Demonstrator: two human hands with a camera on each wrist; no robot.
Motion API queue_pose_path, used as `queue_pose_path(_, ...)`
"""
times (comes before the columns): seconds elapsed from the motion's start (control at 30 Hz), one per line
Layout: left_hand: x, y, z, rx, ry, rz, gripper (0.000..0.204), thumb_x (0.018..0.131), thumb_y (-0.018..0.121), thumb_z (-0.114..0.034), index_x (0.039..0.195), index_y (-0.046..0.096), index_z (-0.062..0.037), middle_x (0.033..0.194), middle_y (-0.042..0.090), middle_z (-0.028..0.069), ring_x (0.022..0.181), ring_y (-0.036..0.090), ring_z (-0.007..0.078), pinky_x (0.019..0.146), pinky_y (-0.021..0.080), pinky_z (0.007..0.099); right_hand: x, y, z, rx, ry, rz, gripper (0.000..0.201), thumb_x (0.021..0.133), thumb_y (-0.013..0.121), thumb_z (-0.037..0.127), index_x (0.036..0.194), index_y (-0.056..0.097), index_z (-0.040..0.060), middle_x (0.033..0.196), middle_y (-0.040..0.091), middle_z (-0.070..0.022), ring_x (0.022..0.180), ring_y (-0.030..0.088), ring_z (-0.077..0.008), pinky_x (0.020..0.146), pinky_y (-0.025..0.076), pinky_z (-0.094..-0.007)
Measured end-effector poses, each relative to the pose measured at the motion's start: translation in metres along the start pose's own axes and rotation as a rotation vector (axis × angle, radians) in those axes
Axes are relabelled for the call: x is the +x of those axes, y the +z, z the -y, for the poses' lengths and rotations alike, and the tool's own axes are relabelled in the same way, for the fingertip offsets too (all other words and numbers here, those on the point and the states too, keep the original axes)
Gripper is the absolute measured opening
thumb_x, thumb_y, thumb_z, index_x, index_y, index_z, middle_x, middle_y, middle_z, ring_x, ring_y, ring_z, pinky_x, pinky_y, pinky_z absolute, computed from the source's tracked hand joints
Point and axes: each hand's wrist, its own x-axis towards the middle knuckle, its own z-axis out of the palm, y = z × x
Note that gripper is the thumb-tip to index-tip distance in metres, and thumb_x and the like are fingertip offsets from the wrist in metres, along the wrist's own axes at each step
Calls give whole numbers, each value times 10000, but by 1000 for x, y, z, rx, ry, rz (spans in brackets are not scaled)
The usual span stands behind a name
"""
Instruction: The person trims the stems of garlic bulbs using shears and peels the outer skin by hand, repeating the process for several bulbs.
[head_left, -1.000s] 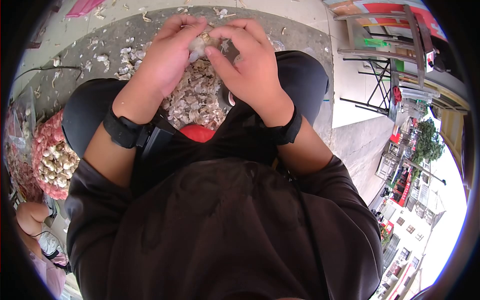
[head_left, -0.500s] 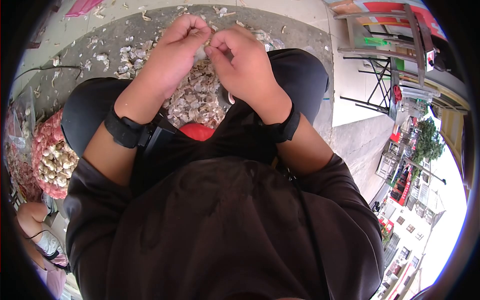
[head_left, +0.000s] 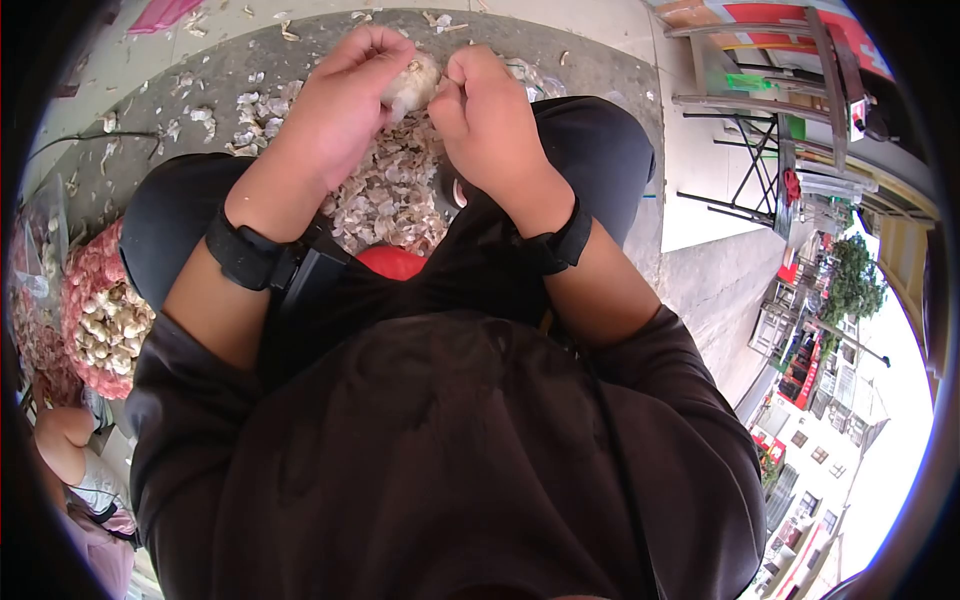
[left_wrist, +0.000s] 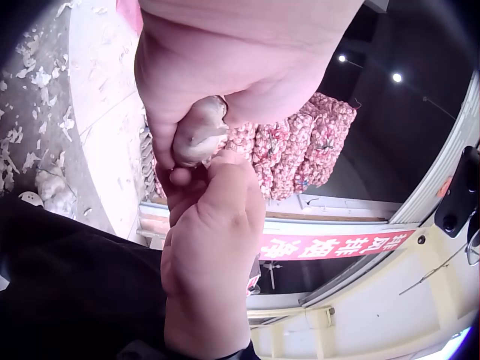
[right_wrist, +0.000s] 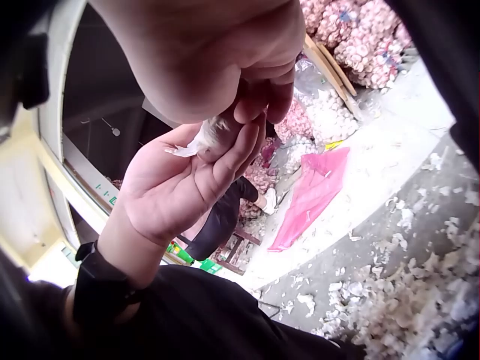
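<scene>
A pale garlic bulb [head_left: 418, 82] in papery skin is up between the two hands over the floor. My left hand [head_left: 345, 105] grips it from the left with thumb and fingers. At its other side, my right hand [head_left: 490, 120] has curled fingers and pinches at the bulb's skin, thumb and index tips close together. From the left wrist view, the bulb [left_wrist: 201, 135] sits between the left hand's fingers, with right fingertips right at its lower edge. A loose white flap of skin [right_wrist: 184, 150] hangs off the bulb in the right wrist view.
Garlic peelings [head_left: 390, 195] are heaped between the knees, with more scattered on the grey floor. A red net sack of garlic bulbs [head_left: 110, 330] stands at the left, near another person's leg [head_left: 62, 440]. Stacked net sacks [left_wrist: 300, 146] and a pink bag [right_wrist: 315, 195] lie beyond.
The right hand has drawn slightly right, away from the left hand. More of the bulb shows between the hands than half a second ago, when fingers mostly covered it.
</scene>
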Motion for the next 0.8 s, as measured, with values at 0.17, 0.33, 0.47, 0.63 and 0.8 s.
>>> queue_pose_path(0.17,-4,7,-7,-38,34,-19,137,955,581,-211,1061,594,-125,983,594,-35,851,538,60,678,402,225,-3,8,-2,362,214,-54,191,860,641,58,939,482,-12,793,618,-121,621,647,-195,569,527,-313)
queue_pose_path(0.33,-3,-1,-6,-131,120,125,167,1003,493,-163,1142,545,-87,1190,593,55,1082,568,156,912,451,309,0,7,14,795,504,-11,157,949,606,122,960,507,1,770,638,-78,707,675,-136,615,557,-251)
queue_pose_path(0.47,-4,-1,-11,-191,127,192,178,1013,468,-165,1149,536,-72,1210,586,72,1114,566,179,939,446,325,-1,2,11,824,508,2,138,963,584,119,949,520,-3,782,633,-80,686,673,-138,604,555,-253)
queue_pose_path(0.63,-6,0,-18,-319,151,210,200,1026,429,-165,1162,520,-51,1223,588,114,1200,554,247,1008,430,358,-2,2,4,761,685,56,137,950,584,123,975,544,-5,817,651,-92,681,670,-147,606,544,-263)
queue_pose_path(0.8,-4,1,-22,-311,184,161,230,1024,420,-151,1200,512,-34,1240,579,145,1210,543,270,1019,424,365,-5,2,10,385,386,197,228,938,587,133,1092,576,-36,892,653,-83,837,651,-144,743,533,-286)
